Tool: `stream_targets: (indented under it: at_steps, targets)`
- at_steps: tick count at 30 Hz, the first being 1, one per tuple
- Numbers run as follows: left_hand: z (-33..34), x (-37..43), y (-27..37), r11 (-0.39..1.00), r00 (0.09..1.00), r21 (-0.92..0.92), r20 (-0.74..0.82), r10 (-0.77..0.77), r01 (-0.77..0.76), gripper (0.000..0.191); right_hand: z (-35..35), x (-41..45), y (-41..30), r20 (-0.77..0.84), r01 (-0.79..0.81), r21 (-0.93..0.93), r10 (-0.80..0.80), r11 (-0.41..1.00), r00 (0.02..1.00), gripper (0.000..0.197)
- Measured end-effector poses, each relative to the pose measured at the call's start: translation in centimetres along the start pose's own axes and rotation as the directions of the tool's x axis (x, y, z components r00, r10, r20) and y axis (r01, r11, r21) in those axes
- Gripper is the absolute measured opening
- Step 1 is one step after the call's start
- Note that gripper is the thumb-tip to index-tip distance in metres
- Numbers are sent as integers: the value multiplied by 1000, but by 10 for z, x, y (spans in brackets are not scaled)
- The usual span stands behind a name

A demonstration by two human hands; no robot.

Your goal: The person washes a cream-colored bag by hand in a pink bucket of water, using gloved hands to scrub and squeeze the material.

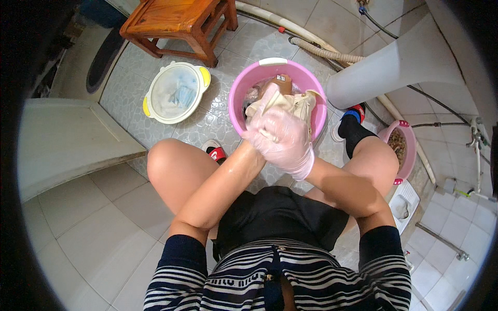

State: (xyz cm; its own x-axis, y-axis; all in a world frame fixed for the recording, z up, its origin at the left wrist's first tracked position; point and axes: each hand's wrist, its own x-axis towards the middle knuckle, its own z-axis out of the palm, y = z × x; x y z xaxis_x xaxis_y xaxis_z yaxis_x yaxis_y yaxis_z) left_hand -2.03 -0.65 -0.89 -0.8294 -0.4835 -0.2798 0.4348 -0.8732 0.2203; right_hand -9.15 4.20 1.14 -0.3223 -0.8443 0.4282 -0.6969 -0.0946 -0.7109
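Both my hands wear thin translucent pink gloves and are pressed together above the near side of a pink plastic basin (238, 83). My right hand (292, 142) is closed around a cream garment (305, 102), and a fold of the wet fabric shows between the hands. My left hand (255, 135) grips the same garment from the other side; its fingers are partly hidden. The rest of the garment hangs into the basin. Behind it in the basin lies a brown cloth item (283, 82) with a small label, beside other wet laundry (252, 94).
A cream basin with yellow handles (151, 87) holds water and light-blue cloth (183, 96). A wooden stool (167, 19) stands behind it. To the right are a sink pedestal (365, 79), a smaller pink basin (409, 163) and a squat toilet (406, 204). A white door (78, 144) stands left.
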Motion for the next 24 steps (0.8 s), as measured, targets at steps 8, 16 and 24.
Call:
stream_targets:
  at_steps: [8,16,24]
  targets:
    - [-57,49,4,952,989,274,20,-149,137,21,18,22,3,-212,28,12,-25,1000,977,17]
    - [4,17,1,940,889,282,-455,-46,193,28,9,20,-2,-118,-189,90,199,978,973,30]
    - [-18,21,0,984,978,167,-209,-28,64,24,14,14,-4,-224,-126,143,156,982,962,31]
